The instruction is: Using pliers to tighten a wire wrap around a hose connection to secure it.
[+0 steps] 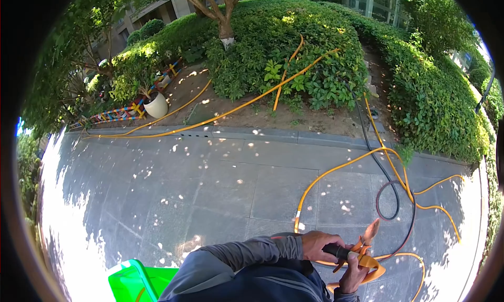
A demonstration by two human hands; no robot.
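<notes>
My left hand [319, 244] is wrapped round a black cylindrical piece [334, 251], which reaches toward my right hand. Close beside it, my right hand [354, 274] is closed on a bent orange hose [376, 273] that curves round past the fingers. A tool with orange parts and a pointed, tan-orange tip [371, 231] sticks up between the hands; its exact kind is unclear. Overlapping fingers hide how the black piece, the tool and the hose meet.
Orange hose [315, 184] and dark hose [391, 178] loop over grey paving [226, 192]. More orange hose [236, 110] crosses soil and hedge [315, 29] ahead. A white planter [156, 106] stands far left, a green container [118, 281] near left. A kerb [315, 138] edges the bed.
</notes>
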